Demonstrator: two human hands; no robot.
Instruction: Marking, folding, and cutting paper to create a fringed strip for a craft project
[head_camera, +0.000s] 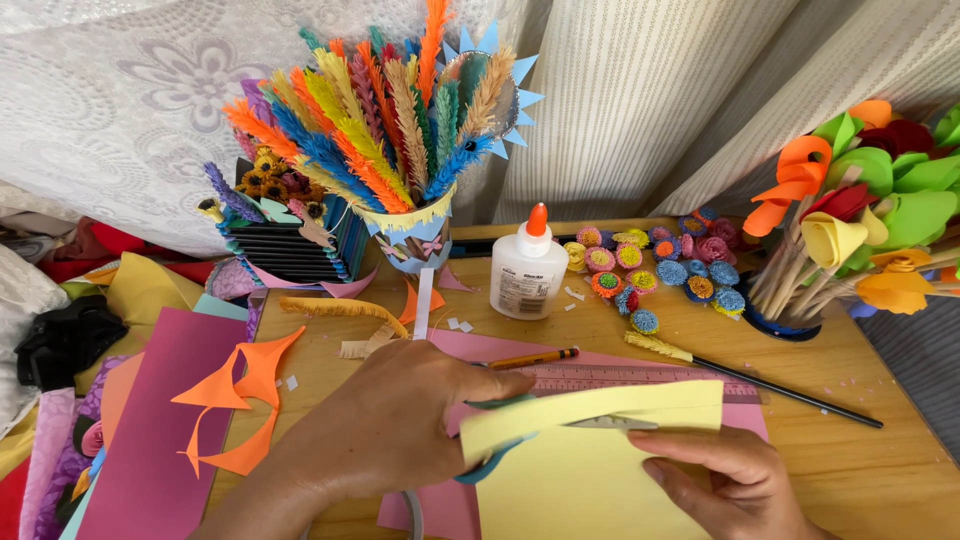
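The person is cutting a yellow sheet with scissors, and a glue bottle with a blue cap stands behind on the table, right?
Not quite: the head view shows the glue bottle has an orange cap. The rest holds: scissors cut the yellow sheet.

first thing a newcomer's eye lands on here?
Likely the cup of fringed paper feathers in bright colours, upright at the back of the wooden table. At front centre the left hand works teal-handled scissors through a pale yellow sheet, which the right hand steadies. A white glue bottle with an orange cap stands mid-table, and paper flowers on sticks fill the right edge.
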